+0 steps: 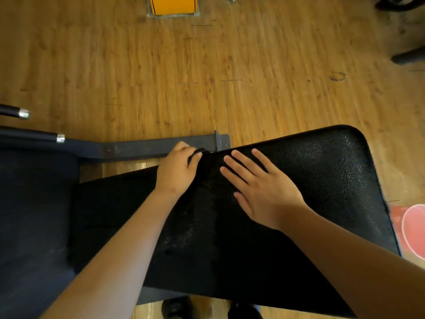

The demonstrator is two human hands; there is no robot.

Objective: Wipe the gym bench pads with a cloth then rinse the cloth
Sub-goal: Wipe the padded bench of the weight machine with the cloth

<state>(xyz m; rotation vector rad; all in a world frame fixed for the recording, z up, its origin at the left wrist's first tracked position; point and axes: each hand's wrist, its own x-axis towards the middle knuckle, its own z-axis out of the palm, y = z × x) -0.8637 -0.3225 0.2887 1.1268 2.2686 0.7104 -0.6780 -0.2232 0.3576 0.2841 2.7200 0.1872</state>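
Observation:
A black textured bench pad (322,171) fills the lower right of the head view, with pale dusty streaks near its middle. At the pad's far edge my left hand (177,171) is closed on a dark cloth (197,155), of which only a small bunched part shows beside my fingers. My right hand (259,187) lies flat on the pad just right of the cloth, fingers spread, holding nothing. A second dark pad (34,215) sits at the lower left.
A grey steel frame bar (149,147) runs behind the pads. Two chrome-tipped black handles (24,113) stick out at the left. Wood floor lies beyond, with a yellow post base (173,5) at the top and a red marking (411,229) at the right. My shoes (177,307) show below.

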